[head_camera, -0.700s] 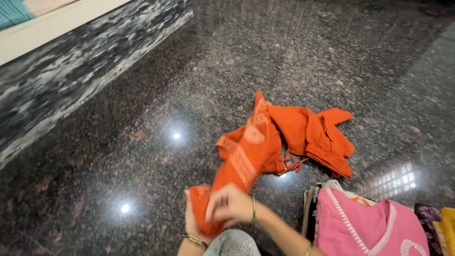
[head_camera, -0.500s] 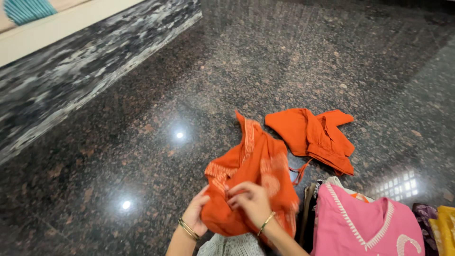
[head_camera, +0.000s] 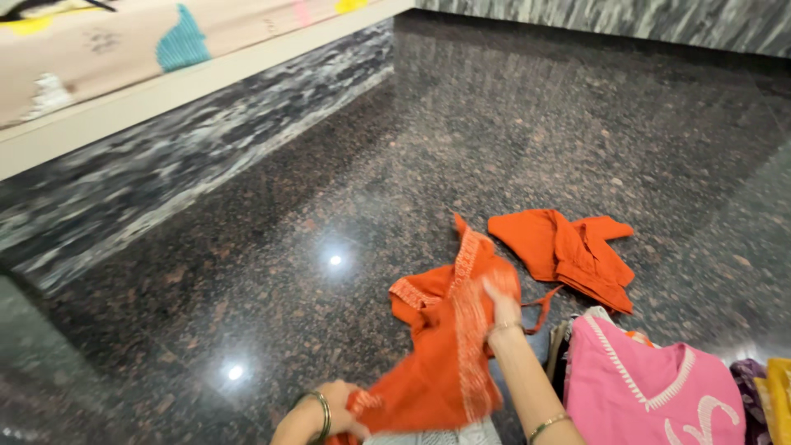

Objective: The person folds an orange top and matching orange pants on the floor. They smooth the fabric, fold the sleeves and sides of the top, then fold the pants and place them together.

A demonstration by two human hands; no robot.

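Both hands pinching orange embroidered cloth garment point(head_camera: 449, 354): left hand point(head_camera: 334, 410) gripping hem, right hand point(head_camera: 501, 306) pressing top; pink white-trimmed garment point(head_camera: 651, 395) lying beside on dark speckled granite floor point(head_camera: 247, 272).

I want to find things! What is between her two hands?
In the head view, the orange garment with pale trim stretches between them: the left hand grips its lower corner, and the right hand presses on its upper part. It lies on the dark speckled floor.
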